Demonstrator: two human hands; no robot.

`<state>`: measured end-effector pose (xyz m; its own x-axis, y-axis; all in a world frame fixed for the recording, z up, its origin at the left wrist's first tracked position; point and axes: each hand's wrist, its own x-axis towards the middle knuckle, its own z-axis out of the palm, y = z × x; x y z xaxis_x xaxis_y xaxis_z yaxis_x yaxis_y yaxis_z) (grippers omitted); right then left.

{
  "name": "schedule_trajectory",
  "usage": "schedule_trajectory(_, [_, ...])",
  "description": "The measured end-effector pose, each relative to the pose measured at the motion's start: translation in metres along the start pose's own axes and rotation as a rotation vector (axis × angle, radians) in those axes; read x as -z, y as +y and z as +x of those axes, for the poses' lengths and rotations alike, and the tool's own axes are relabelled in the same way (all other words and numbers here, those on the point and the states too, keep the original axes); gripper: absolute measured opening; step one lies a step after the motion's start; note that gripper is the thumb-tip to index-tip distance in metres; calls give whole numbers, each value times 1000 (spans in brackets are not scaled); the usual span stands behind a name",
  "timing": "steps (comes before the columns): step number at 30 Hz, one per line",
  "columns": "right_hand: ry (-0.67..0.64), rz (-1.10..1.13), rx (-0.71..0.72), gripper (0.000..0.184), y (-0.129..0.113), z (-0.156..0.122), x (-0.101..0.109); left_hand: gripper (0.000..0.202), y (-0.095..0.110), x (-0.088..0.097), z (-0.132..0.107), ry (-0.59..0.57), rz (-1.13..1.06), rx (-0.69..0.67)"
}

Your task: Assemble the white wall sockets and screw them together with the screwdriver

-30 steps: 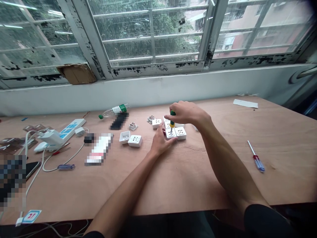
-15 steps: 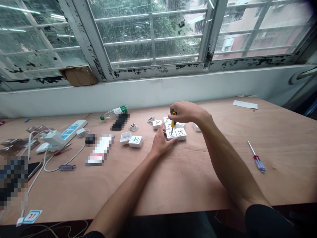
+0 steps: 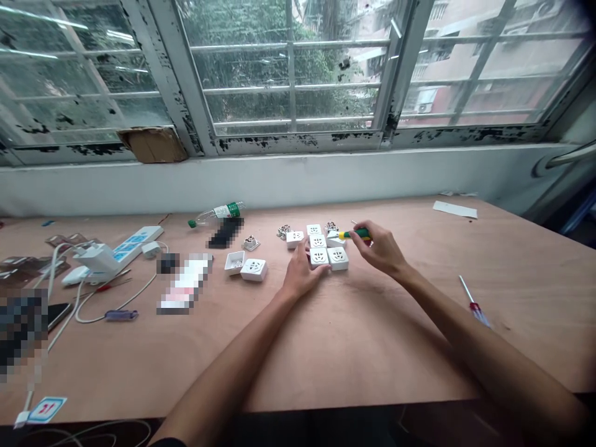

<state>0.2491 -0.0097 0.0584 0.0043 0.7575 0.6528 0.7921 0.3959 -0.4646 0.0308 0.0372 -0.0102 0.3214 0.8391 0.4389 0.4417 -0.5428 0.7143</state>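
**Wall sockets (image 3: 319,256) under your left hand (image 3: 300,276), screwdriver level in your right**

Your right hand (image 3: 379,248) is closed in a narrow pinch on a green-and-yellow screwdriver (image 3: 354,234), held almost level, its yellow end pointing left at the nearest white socket. You can't make out its tip from this view. Your left hand lies open, its fingers (image 3: 308,257) resting on the near-left socket of the group.

The white square sockets stand close together, mostly touching, toward the far edge of the worktop (image 3: 326,354), around the middle of its length. Loose metal socket inserts (image 3: 283,231) sit just beside them. Further left are an open socket base (image 3: 234,262) and a closed socket (image 3: 254,269), then a plastic bottle (image 3: 216,214) on its side and a power strip (image 3: 135,242) with tangled cables. A red-and-blue screwdriver (image 3: 475,308) lies well apart toward the right edge.

Nothing fixes the group to the worktop, so a slipping screwdriver or a sideways push could shove the sockets apart. The small inserts could get knocked out of place the same way. A careless reach left could also snag the cables.
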Motion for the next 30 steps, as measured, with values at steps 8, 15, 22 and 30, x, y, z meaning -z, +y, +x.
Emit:
schedule_trajectory(8, [-90, -22, -132, 22, 25, -30, -15, 76, -2, -1, -4, 67, 122, -62])
schedule_trajectory(15, [-262, -134, -155, 12, 21, -36, -22, 68, 7, 1, -5, 128, 204, -145])
schedule_trajectory(22, [-330, -262, -108, 14, 11, -40, -22, 85, 13, 2, -8, 86, 354, -276])
schedule_trajectory(30, [-265, -336, 14, 24, 5, -47, -32, 73, 9, -1, -8, 123, 314, -215])
